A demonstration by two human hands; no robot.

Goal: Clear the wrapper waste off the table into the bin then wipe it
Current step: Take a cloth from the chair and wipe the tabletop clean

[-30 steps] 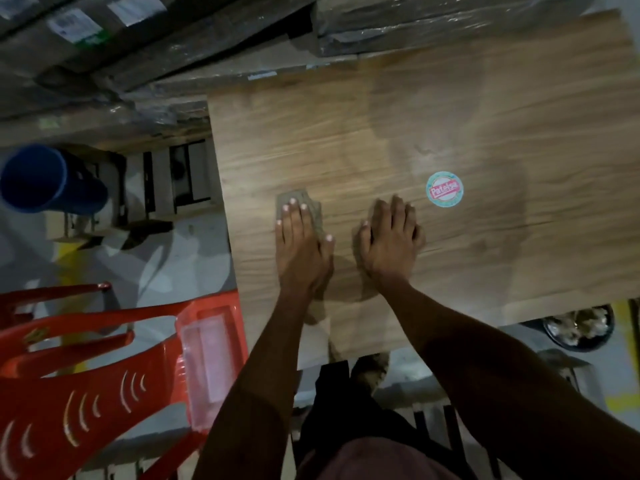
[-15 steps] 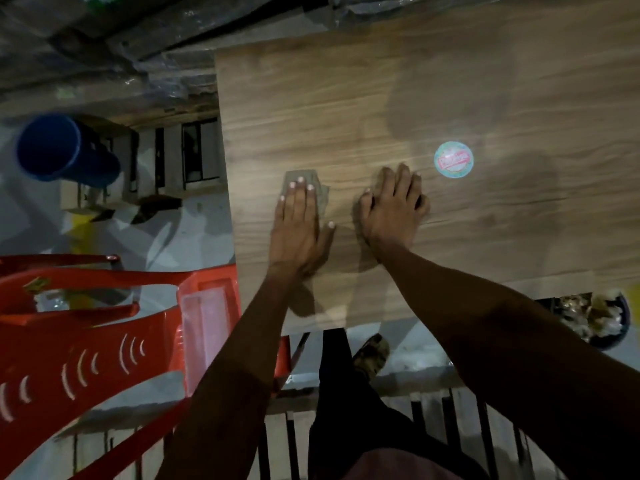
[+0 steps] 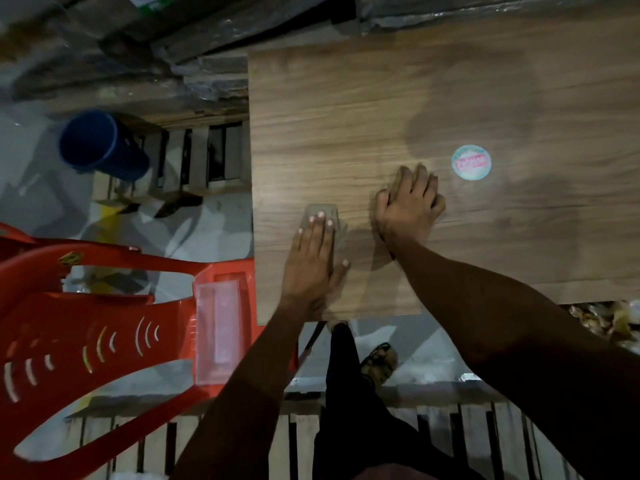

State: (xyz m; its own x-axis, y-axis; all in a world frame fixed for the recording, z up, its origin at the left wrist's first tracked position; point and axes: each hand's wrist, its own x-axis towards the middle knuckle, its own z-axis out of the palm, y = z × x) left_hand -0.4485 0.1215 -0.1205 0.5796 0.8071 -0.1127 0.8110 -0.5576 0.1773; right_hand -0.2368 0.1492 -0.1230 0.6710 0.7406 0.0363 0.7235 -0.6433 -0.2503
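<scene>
Head view puts you at the wiping step: the counter (image 3: 485, 98) shows no wrappers. Your left hand (image 3: 313, 258) presses a grey cloth (image 3: 322, 211) near its left edge, fingers straight; your right hand (image 3: 410, 202) rests flat, released. Next, sweep the cloth toward the round sticker (image 3: 471, 163).

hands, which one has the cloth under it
The left hand: it lies flat with straight fingers on the small grey cloth near the table's left edge. The right hand rests on bare wood beside it.
</scene>
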